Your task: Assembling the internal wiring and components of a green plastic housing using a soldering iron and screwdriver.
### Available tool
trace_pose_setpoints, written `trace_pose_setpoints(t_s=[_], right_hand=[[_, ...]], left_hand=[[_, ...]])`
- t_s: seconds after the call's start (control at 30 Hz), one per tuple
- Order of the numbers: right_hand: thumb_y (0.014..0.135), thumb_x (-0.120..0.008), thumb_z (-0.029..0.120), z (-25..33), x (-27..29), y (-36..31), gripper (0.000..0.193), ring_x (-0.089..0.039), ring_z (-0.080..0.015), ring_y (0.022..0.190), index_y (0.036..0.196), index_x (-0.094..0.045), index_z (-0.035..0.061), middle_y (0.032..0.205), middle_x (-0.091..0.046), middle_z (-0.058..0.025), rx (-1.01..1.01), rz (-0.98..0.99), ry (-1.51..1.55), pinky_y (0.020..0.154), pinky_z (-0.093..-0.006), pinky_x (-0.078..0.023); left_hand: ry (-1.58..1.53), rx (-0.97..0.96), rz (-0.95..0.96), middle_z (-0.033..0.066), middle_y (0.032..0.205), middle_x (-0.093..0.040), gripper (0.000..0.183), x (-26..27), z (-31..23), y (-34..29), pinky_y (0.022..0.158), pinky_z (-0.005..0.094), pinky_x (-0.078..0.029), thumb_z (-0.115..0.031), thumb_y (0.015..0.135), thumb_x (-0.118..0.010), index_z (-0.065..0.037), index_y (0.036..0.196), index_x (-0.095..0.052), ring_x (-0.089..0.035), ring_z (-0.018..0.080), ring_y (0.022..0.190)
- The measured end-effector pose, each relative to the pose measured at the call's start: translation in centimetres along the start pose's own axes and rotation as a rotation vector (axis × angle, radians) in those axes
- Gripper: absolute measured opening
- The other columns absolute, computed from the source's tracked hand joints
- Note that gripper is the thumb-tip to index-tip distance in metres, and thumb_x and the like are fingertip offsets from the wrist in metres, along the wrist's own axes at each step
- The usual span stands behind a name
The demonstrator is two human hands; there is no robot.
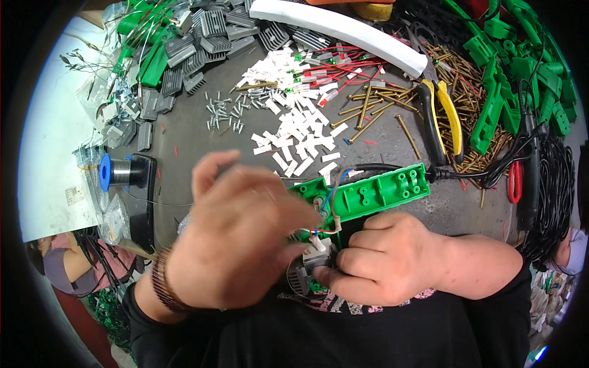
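In front of me lies an opened green plastic housing (380, 193), its long arm pointing right and its ribbed inside facing up. Blue, brown, red and white wires (334, 211) run in it, and a black cable (383, 167) passes along its far side. My right hand (386, 257) has curled fingers on the near part of the housing, by a grey block (317, 253) and a round finned grey part (297, 279). Smeared by motion, my left hand (236, 233) hovers over the housing's left end near the wires; its fingertips cannot be made out.
Small white pieces (304, 132), silver screws (230, 110) and long brass screws (457, 80) lie beyond. Yellow-black pliers (442, 116) rest at right, near green housing parts (491, 104) and black cables (555, 184). Grey finned blocks (215, 43) and a solder spool (116, 172) sit left.
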State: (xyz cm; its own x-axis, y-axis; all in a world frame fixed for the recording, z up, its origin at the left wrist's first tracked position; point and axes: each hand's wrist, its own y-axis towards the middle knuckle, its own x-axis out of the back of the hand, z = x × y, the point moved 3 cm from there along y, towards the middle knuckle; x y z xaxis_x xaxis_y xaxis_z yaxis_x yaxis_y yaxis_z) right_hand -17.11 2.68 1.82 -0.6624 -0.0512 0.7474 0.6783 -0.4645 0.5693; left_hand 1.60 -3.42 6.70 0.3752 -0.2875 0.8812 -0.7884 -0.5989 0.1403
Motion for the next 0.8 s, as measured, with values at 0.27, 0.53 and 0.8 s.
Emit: trace_pose_setpoints(t_s=[0.27, 0.53, 0.8], right_hand=[[0.075, -0.074, 0.015, 0.5, -0.2, -0.5, 0.018, -0.050, -0.0093, 0.056, 0.092, -0.073, 0.0093, 0.068, -0.045, 0.0036, -0.049, -0.027, 0.049, 0.047, -0.0251, -0.037], [0.074, -0.071, 0.013, 0.9, -0.2, -0.2, 0.022, -0.051, -0.0107, 0.057, 0.096, -0.072, 0.0078, 0.069, -0.047, 0.0028, -0.089, -0.017, 0.073, 0.047, -0.0253, -0.039], [0.073, -0.069, 0.021, 2.0, -0.3, -1.2, 0.019, -0.053, -0.0114, 0.061, 0.089, -0.068, 0.0118, 0.071, -0.047, 0.0030, -0.179, 0.002, -0.023, 0.053, -0.0263, -0.042]], left_hand=[[-0.101, -0.214, 0.153, -0.0033, 0.100, -0.067, 0.012, 0.9, 1.9, 2.8, 0.091, 0.0421, -0.037, -0.019, 0.065, -0.079, -0.018, 0.076, -0.072, -0.059, 0.0230, 0.095], [0.051, -0.456, 0.383, -0.0059, 0.073, -0.061, 0.010, 0.9, 1.3, 4.2, 0.091, 0.0417, -0.039, -0.013, 0.066, -0.073, -0.018, 0.073, -0.066, -0.060, 0.0178, 0.085], [-0.122, -0.450, 0.449, -0.0053, 0.071, -0.060, 0.008, 0.3, 0.3, 4.3, 0.094, 0.0446, -0.039, -0.013, 0.070, -0.072, -0.017, 0.073, -0.066, -0.060, 0.0168, 0.086]])
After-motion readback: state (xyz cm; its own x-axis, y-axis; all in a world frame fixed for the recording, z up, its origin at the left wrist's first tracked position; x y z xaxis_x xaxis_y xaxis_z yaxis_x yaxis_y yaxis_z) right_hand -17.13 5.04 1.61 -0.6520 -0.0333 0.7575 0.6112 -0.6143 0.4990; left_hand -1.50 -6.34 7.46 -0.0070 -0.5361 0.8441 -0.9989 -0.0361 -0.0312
